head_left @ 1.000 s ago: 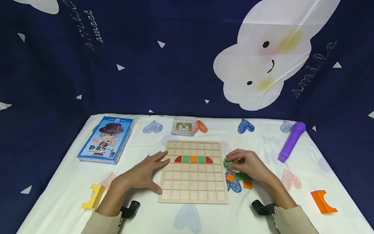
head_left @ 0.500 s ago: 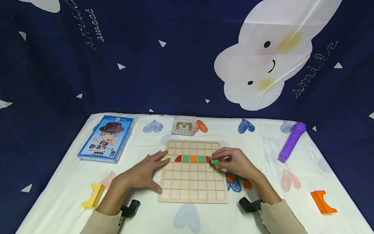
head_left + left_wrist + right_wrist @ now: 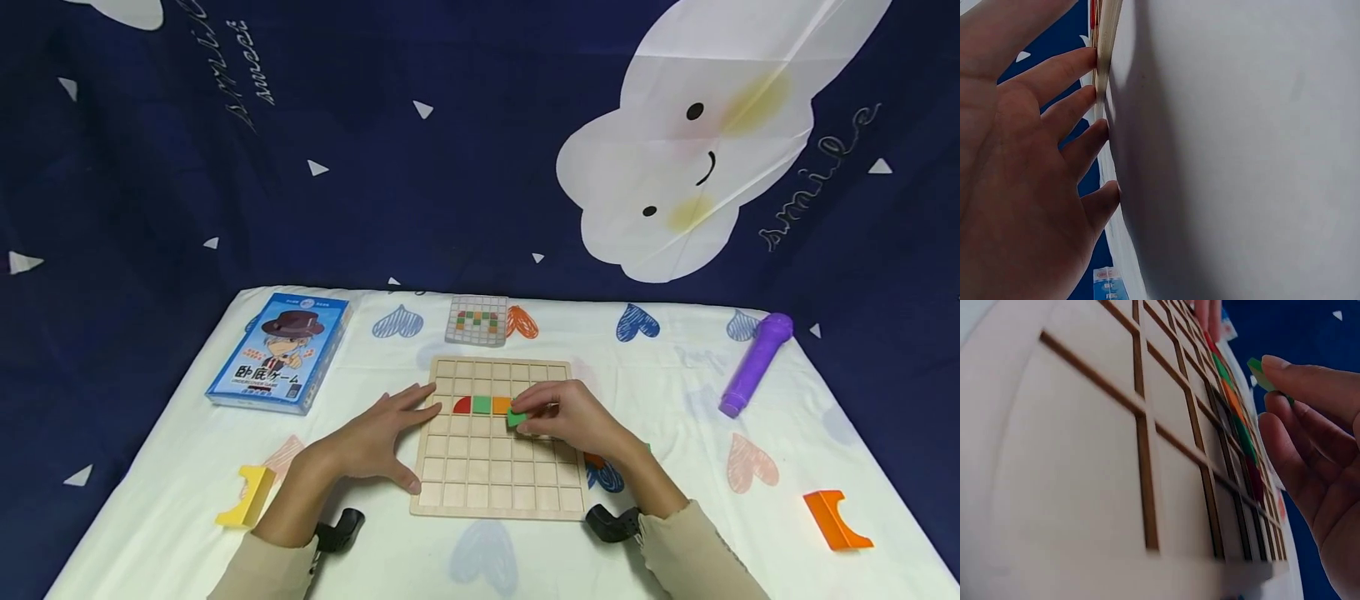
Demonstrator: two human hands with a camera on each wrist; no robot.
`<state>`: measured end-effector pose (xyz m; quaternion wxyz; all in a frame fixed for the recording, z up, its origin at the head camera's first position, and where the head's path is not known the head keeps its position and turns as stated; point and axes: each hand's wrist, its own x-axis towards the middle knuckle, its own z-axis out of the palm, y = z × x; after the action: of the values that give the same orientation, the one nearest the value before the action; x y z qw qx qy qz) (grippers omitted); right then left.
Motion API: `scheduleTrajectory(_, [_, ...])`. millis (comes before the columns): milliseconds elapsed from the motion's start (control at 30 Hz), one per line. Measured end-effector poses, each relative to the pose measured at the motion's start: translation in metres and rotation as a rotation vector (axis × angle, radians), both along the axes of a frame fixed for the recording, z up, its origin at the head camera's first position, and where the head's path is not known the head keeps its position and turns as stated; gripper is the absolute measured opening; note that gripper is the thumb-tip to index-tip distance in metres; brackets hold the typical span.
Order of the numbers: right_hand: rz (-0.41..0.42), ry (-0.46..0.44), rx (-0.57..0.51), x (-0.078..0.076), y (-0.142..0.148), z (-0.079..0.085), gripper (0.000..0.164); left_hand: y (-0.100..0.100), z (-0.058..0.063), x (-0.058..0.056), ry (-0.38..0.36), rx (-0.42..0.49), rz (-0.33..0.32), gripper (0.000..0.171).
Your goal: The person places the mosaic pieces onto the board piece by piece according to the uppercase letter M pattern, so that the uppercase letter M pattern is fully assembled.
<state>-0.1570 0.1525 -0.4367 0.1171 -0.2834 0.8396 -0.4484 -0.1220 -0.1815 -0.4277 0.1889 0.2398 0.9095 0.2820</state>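
Note:
A wooden grid board (image 3: 498, 472) lies flat in front of me. Along one of its rows sit a red quarter-round block (image 3: 462, 406), a green square block (image 3: 482, 405) and an orange square block (image 3: 501, 406). The right wrist view shows another green block (image 3: 1244, 440) and a dark red one (image 3: 1254, 480) continuing that row. My right hand (image 3: 570, 419) pinches a separate green block (image 3: 515, 418) between thumb and fingers, close over the row. Spread out, my left hand (image 3: 367, 440) touches the board's left edge with fingertips and thumb.
A small pattern card (image 3: 477, 320) lies behind the board. Far left is a blue game box (image 3: 281, 354), with a yellow arch block (image 3: 246, 497) nearer. A purple microphone (image 3: 757, 365) and an orange arch block (image 3: 836, 521) lie right. My right forearm mostly hides loose blocks (image 3: 594, 460).
My right hand has carried the green block leftward from beside the board to over the row of blocks. The left hand stays at the board's left edge.

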Motion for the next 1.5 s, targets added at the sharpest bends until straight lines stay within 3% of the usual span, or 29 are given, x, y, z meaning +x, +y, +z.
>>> scheduleTrajectory(567, [0.071,-0.013,-0.037,0.005,-0.043,-0.001,0.023,0.001,0.0,0.0,-0.028,-0.011,0.008,0.112])
scheduleTrajectory(1067, [0.039,-0.021,0.004,0.008,-0.064,-0.005,0.024,0.001,0.0,0.0,-0.021,-0.013,0.002,0.112])
scheduleTrajectory(1500, [0.019,0.051,0.085,0.011,-0.074,-0.005,0.021,0.0,0.001,0.001,-0.008,-0.002,-0.011,0.111])
